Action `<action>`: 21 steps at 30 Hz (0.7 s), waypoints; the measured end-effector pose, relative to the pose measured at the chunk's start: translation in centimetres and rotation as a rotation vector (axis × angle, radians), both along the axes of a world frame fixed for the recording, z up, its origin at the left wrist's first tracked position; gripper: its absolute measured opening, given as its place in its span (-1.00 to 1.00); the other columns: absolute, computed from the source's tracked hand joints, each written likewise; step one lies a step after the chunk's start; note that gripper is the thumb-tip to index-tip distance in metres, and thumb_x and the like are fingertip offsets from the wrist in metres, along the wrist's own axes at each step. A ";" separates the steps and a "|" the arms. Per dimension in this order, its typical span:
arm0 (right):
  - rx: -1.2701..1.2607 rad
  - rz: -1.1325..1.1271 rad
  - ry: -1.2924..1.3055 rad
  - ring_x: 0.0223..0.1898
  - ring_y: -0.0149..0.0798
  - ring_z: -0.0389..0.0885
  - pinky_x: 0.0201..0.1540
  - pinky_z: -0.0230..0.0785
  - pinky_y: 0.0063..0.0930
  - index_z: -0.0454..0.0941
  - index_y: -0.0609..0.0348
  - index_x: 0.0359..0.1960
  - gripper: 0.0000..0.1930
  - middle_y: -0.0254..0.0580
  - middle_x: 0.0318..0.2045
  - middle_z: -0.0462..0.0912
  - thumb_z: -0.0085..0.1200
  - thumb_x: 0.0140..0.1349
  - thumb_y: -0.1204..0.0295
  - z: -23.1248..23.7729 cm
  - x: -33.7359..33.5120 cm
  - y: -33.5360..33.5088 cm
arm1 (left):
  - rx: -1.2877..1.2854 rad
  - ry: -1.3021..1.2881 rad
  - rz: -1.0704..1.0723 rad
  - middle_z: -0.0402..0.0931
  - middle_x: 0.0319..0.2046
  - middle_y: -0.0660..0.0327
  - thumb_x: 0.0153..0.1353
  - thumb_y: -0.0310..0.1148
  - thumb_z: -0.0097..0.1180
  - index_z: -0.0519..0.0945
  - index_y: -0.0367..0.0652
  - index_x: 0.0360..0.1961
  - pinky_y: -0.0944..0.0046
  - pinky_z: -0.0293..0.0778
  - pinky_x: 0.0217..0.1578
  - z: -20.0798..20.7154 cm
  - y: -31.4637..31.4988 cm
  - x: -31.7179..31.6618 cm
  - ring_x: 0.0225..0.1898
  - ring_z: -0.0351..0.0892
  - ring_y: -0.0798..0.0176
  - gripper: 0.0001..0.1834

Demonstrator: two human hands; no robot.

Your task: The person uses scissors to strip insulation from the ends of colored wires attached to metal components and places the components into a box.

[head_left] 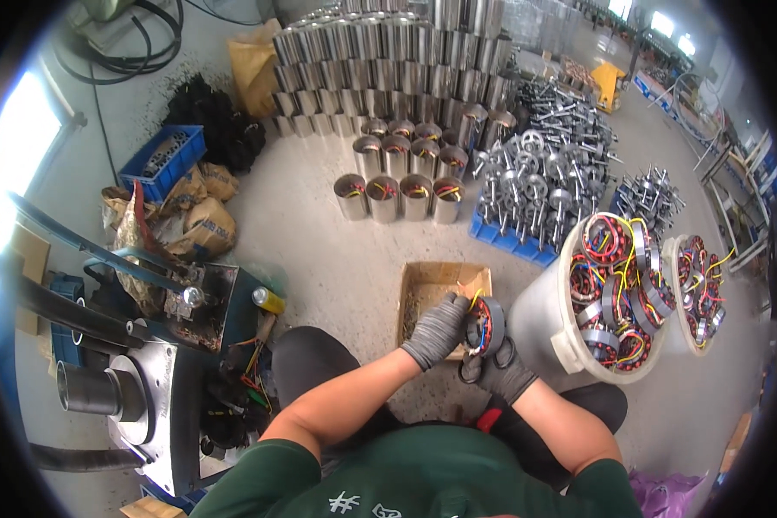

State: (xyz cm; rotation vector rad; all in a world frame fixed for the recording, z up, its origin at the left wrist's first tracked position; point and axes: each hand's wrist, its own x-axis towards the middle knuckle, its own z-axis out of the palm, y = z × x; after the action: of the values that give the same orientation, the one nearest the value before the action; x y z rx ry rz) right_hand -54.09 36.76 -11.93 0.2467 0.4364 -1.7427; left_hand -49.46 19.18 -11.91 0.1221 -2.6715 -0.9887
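- Left hand (439, 330): in a grey knit glove, clenched around the near-left edge of a stator ring (495, 325), thumb and fingers at its rim.
- Right hand (505, 378): also gloved in grey, curled on black-looped scissors (508, 352) just below the ring; fingers partly hidden, so I cannot tell whether they grip the ring too.
- Stator ring: between the two hands, above the near right corner of an open cardboard box (423, 272). Smooth grey metal outside, red-brown windings inside, blue, red and yellow leads.
- Its pointing: stood on edge, wound face turned toward the left hand, smooth wall toward the right; the ring's long dimension runs away from the wearer, bore axis roughly crosswise.
- Writing: dark print on a crumpled brown sack (209, 226), far left of the left hand; white marks on the wearer's green shirt (423, 457), nearer than both hands (the fisheye bends everything out there).
- Right of the right hand: a pale plastic bucket (537, 321), round, smooth-walled, heaped with similar wound rings.
- Beyond the hands: shiny metal cylinders (399, 200) on the grey floor (285, 198), coloured wires inside; to their right, a blue crate (509, 248) piled with shafted metal parts.
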 end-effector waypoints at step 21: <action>0.445 -0.014 0.138 -0.65 -0.43 0.45 -0.70 0.27 -0.55 0.52 -0.19 -0.15 -0.70 -0.46 -0.44 0.60 -0.09 0.35 -0.04 1.8 0.1 -1.5 | 0.242 -0.237 -0.193 0.62 -0.26 -0.13 0.16 -0.33 0.17 0.59 -0.20 -0.13 0.02 0.53 -0.16 2.2 0.9 0.5 -0.18 0.63 -0.16 -0.72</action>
State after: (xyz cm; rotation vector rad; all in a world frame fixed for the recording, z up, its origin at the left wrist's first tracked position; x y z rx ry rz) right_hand -53.99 35.25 -10.10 0.4478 0.9262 -1.6658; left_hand -48.99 20.09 -9.75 0.0337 -2.8030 -1.4407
